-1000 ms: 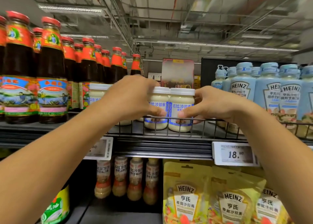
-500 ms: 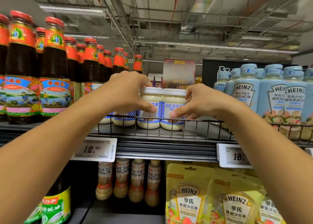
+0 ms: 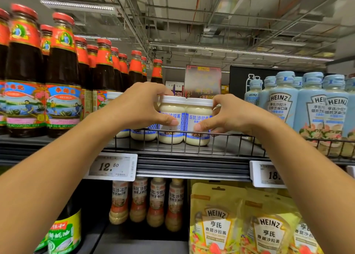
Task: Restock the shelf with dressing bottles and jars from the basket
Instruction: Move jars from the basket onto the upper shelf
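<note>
Two jars upright and touching on shelf (image 3: 226, 148), left of the Heinz bottles (image 3: 284, 107), gap between. Left hand (image 3: 138, 107) fingers grasp left jar (image 3: 171, 107); right hand (image 3: 230, 115) fingers grasp right jar (image 3: 198, 109). Each from the outer side, so probably moving them as a pair.

Ceiling (image 3: 259, 1): bare, grey, crossed by exposed pipes (image 3: 132, 17). Lighting: long strip fixtures (image 3: 76, 6), lit, hung below it.

Price tag (image 3: 113, 166) read 12.50, red-capped dark sauce bottles (image 3: 61, 76) stood above and left of it, yellow Heinz pouches (image 3: 217, 221) sat below right, green-labelled bottle (image 3: 63, 232) below left.
</note>
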`<act>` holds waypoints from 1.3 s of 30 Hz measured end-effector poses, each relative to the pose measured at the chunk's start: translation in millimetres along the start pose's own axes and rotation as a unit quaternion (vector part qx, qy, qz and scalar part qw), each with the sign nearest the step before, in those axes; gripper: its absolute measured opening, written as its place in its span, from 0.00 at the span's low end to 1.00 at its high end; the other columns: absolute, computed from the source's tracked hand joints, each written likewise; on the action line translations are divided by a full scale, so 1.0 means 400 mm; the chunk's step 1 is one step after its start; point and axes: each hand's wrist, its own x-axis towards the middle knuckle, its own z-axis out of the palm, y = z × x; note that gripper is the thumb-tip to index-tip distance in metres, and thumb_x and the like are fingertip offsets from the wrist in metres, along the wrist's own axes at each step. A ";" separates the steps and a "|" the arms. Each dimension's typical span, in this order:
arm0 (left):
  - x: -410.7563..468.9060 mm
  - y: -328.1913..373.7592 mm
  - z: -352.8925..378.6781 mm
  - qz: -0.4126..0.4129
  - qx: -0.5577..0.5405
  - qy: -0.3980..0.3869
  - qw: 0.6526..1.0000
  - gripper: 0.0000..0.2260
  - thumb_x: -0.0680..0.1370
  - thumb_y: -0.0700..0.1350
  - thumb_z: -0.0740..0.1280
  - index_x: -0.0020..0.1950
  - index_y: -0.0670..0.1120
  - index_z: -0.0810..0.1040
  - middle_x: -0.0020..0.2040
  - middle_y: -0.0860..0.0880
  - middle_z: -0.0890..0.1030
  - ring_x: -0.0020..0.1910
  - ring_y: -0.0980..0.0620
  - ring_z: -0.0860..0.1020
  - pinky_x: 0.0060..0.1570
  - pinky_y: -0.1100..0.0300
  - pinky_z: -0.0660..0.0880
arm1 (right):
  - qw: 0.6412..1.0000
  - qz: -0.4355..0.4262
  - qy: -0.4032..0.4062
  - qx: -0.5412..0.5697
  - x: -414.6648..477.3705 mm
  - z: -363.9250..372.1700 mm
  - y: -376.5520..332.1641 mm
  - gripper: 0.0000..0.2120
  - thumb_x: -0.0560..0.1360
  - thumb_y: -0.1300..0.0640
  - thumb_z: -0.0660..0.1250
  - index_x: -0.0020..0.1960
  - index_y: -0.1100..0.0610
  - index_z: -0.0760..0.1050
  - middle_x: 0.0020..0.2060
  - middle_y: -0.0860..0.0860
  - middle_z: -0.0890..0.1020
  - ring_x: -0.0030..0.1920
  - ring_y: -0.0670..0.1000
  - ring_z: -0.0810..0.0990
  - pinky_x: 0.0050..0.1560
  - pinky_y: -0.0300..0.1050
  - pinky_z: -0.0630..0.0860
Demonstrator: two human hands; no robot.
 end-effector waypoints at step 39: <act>-0.189 1.057 0.595 0.166 -0.729 -0.054 0.662 0.07 0.73 0.47 0.71 0.50 0.53 0.79 0.40 0.50 0.81 0.41 0.43 0.81 0.44 0.43 0.80 | 0.874 0.028 0.480 0.072 -0.980 -0.259 0.462 0.04 0.74 0.59 0.71 0.48 0.53 0.79 0.37 0.57 0.83 0.34 0.48 0.80 0.34 0.36 0.74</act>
